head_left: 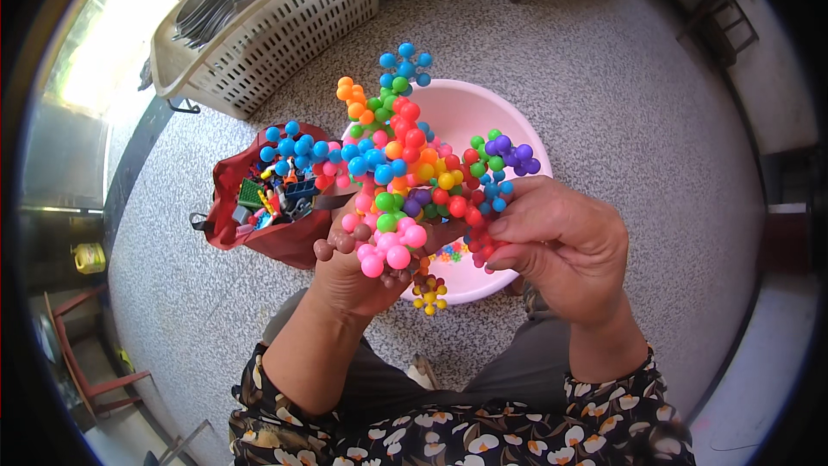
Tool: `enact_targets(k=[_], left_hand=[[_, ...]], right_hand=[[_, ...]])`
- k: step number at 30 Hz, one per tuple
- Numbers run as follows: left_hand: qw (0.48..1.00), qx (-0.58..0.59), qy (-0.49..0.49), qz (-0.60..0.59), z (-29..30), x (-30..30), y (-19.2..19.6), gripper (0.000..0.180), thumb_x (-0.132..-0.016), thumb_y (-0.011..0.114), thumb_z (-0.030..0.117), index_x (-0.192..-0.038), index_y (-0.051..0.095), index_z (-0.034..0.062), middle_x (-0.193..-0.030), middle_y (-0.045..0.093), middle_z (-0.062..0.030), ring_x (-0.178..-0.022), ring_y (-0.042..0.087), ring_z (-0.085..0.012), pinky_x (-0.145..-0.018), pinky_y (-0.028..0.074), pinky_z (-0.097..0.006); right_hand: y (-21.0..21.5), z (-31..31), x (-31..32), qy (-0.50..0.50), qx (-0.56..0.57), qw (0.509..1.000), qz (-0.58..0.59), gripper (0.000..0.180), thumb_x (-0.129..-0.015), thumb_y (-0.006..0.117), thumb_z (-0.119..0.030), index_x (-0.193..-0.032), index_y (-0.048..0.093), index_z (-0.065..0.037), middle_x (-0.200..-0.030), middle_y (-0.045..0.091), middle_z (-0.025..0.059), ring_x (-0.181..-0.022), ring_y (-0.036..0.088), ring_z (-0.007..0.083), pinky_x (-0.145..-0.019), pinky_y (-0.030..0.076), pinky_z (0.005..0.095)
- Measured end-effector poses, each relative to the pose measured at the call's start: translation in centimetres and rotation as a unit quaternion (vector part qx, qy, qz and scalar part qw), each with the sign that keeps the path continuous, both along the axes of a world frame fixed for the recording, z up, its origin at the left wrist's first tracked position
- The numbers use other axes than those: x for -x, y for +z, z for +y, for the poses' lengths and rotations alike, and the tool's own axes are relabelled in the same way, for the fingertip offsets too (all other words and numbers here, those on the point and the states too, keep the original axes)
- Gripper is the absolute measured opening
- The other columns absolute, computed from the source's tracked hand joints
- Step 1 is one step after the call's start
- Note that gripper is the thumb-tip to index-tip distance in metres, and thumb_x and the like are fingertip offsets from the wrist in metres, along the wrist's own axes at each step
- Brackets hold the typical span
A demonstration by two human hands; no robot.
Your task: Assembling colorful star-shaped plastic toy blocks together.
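A large branching cluster of ball-shaped connector toys point(405, 164) hangs in the air before me, its pieces blue, green, red, pink, orange, yellow, purple and brown. From below, my left hand point(345, 280) grips the cluster, its fingers mostly hidden behind pink and brown balls. At the cluster's right side, my right hand point(565, 242) pinches a red ball piece point(481, 242) between thumb and fingers. Beneath lies a pink basin point(500, 112), with several small colourful pieces point(450, 252) showing in its bottom.
Left of the basin stands an open dark red fabric bag point(233, 177) of mixed toy bricks. A white slatted plastic basket point(285, 43) holding dark cookware sits at the far left. A reddish wooden chair frame point(82, 354) is at the left edge, near a yellow container point(89, 257).
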State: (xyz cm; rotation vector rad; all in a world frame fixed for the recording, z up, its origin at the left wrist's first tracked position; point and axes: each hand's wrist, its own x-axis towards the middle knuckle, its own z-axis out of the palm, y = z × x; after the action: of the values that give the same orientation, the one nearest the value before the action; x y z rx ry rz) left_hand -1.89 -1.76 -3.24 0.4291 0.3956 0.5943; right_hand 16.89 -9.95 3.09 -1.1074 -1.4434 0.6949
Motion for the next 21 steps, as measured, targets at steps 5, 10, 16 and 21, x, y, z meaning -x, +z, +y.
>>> enact_targets(k=[5,10,16,21], left_hand=[[0.999,-0.013,0.024,-0.027,0.0,-0.5,-0.1,0.082,-0.064,0.076,0.029,-0.129,0.031,0.0072,-0.121,0.046,-0.0114,-0.104,0.054,-0.0229,-0.079,0.051,-0.034],[0.999,-0.030,0.019,-0.015,0.2,-0.7,-0.2,0.081,-0.066,0.075,0.030,-0.130,0.031,0.0066,-0.127,0.042,-0.0130,-0.111,0.049,-0.0286,-0.096,0.041,-0.044],[0.999,0.035,-0.008,-0.023,0.2,-0.1,0.5,0.076,-0.072,0.070,0.022,-0.132,0.026,0.0079,-0.122,0.045,-0.0123,-0.106,0.053,-0.0244,-0.074,0.055,-0.041],[0.999,-0.011,0.004,-0.042,0.0,-0.6,0.2,0.074,-0.070,0.068,0.012,-0.131,0.028,0.0076,-0.117,0.048,-0.0108,-0.101,0.055,-0.0207,-0.065,0.057,-0.036]], right_hand=[[-0.2,0.2,0.0,0.012,0.023,1.000,0.008,0.017,-0.066,0.070,0.004,-0.081,0.062,0.001,-0.083,0.062,0.0130,-0.077,0.061,0.0195,-0.068,0.049,0.0274],[-0.5,0.4,0.0,0.019,0.027,0.999,0.029,0.014,-0.069,0.068,0.004,-0.081,0.062,0.001,-0.085,0.061,0.0124,-0.077,0.060,0.0173,-0.069,0.049,0.0266],[-1.0,0.1,-0.1,0.013,0.075,0.994,0.082,0.013,-0.069,0.068,0.004,-0.080,0.062,0.002,-0.084,0.061,0.0118,-0.076,0.060,0.0167,-0.067,0.049,0.0263],[-1.1,0.3,0.0,0.006,0.050,0.998,0.048,0.012,-0.069,0.068,0.004,-0.080,0.062,0.001,-0.083,0.061,0.0115,-0.074,0.060,0.0166,-0.067,0.048,0.0257]])
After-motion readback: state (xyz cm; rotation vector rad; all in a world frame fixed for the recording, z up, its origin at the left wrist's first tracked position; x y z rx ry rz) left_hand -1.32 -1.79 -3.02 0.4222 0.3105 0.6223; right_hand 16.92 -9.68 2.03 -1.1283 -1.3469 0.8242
